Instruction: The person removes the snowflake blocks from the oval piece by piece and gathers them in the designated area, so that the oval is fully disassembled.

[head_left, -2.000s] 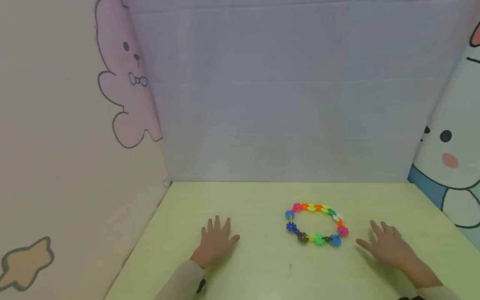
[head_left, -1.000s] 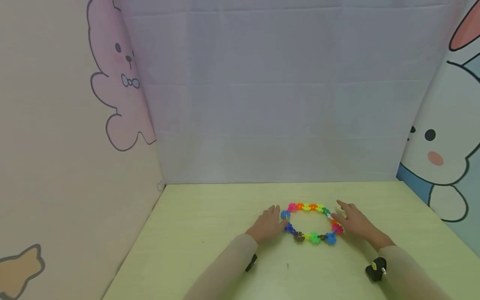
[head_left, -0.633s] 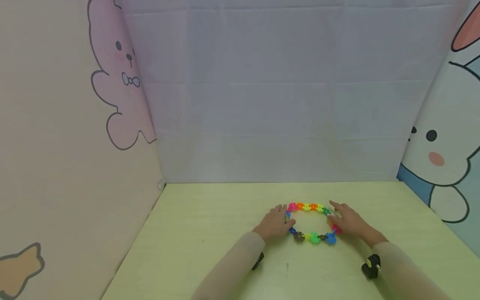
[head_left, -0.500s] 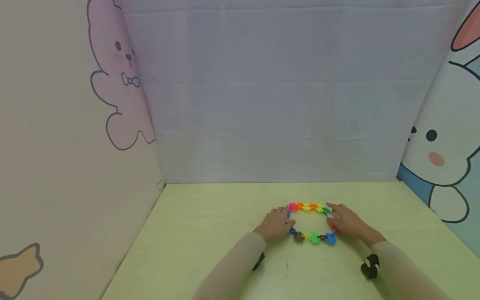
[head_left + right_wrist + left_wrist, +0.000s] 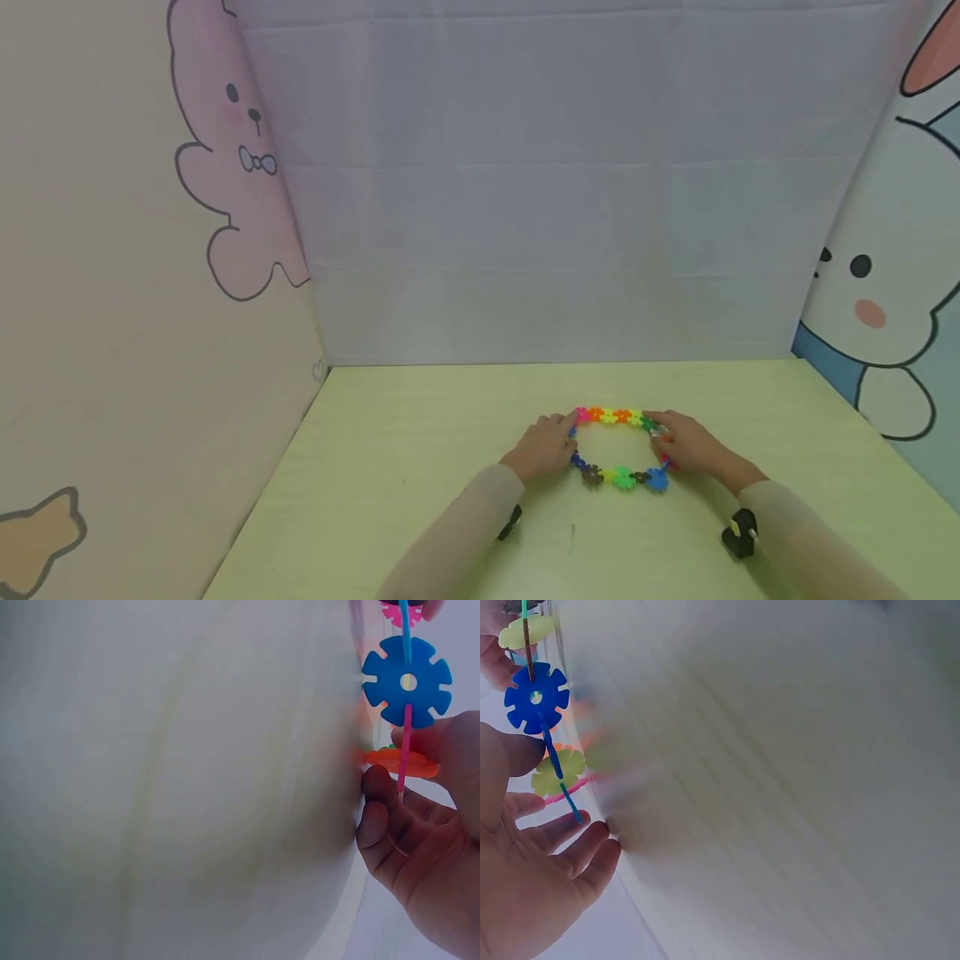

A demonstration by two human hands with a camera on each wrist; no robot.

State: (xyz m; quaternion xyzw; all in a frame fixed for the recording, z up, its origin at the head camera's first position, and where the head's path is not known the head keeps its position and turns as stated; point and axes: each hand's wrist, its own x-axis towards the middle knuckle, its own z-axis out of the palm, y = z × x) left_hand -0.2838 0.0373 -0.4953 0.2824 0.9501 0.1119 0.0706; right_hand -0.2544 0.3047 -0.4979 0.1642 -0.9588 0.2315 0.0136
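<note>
A closed ring of interlocking notched plastic discs point(image 5: 624, 477), in many colours, lies right of the table's middle in the head view. My left hand point(image 5: 542, 450) grips its left side. In the left wrist view the thumb is on the near side by a blue disc point(image 5: 537, 698), and the fingers bend round the far side. Opposite it, my right hand point(image 5: 692, 443) holds the right side of the ring. There the right wrist view has thumb and fingers about an orange disc point(image 5: 406, 762), below a blue disc point(image 5: 408, 682). My palms hide parts of both sides.
The pale yellow table point(image 5: 420, 433) meets a white cloth backdrop point(image 5: 525, 200) behind. Walls with cartoon figures stand at left and right. A black device point(image 5: 741, 533) is strapped at my right wrist.
From flat and apart on the table, both hands have come to the ring's two sides. Over the last half second the right fingers have drawn in round it. The ring keeps its place.
</note>
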